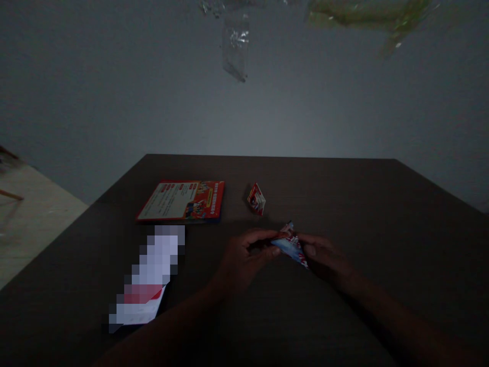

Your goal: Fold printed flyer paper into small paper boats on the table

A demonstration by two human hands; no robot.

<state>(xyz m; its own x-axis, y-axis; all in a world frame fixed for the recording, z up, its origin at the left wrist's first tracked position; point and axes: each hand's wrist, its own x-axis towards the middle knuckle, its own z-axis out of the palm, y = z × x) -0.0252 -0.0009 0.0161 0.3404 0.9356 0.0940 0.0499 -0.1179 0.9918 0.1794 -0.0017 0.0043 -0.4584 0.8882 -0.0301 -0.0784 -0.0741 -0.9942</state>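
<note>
Over the dark table, a partly folded sheet of printed paper (291,250), blue with red and white markings, is held between my two hands. My left hand (244,257) pinches its left edge between thumb and fingers. At the right edge, my right hand (328,257) grips it, thumb toward me and fingers partly hidden. A small folded paper piece (256,199), red and white, stands tilted on the table just beyond my hands.
A red and cream printed booklet or stack of sheets (179,201) lies at the back left. In front of it is a bright, blurred-out phone-like screen (153,275). The table (305,178) meets a grey wall, where clear plastic (236,46) hangs.
</note>
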